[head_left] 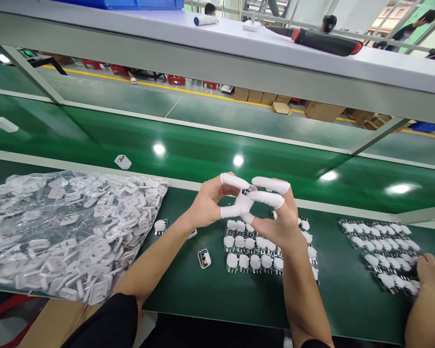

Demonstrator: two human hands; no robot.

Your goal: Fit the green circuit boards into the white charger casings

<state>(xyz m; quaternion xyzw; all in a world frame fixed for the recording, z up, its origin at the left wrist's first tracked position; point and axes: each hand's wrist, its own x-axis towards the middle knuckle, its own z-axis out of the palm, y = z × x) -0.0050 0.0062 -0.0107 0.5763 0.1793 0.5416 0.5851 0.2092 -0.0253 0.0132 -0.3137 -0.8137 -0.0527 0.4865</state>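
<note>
A small white plastic housing (243, 204) is held up in front of me between both hands, above the green work surface. My left hand (210, 202), with white finger cots, is closed on its left side with thumb and fingertips. My right hand (281, 215), also in finger cots, pinches the opposite side; the fingers partly cover the housing. Below stand rows of circuit boards with white round tops (255, 261), some hidden by my right forearm. To their left lie an open white housing with parts inside (204, 258) and a single circuit board (160, 225).
At left lies a clear bag of white plastic covers (68, 232). A co-worker's hand (433, 273) rests by more circuit boards (380, 241) at right. Beyond, a green belt carries a white housing (122, 162). The overhead shelf (217, 46) holds a marker (206, 20) and a black-red tool (322, 41).
</note>
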